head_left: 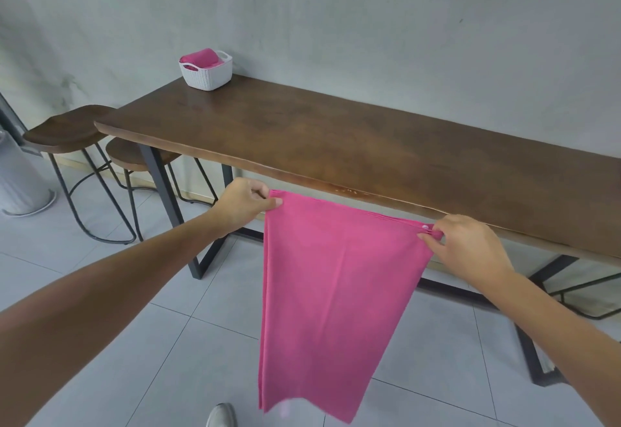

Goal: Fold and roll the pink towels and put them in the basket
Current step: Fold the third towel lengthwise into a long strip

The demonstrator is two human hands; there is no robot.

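Matt pink cloth towel (pixel 331 295); smooth wood table (pixel 336 134); woven-look plastic basket (pixel 206 74).

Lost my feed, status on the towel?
Left hand, right hand pinch pink towel top corners, hanging before table. Basket unobstructed.

No text, label, brand, number or sign can be read on anything in view.

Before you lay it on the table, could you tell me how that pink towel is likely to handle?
Probably floppy: the pink towel hangs limp from two pinched top corners, left hand and right hand. Likely light, since fingertip pinches hold it. It should drape, not roll.
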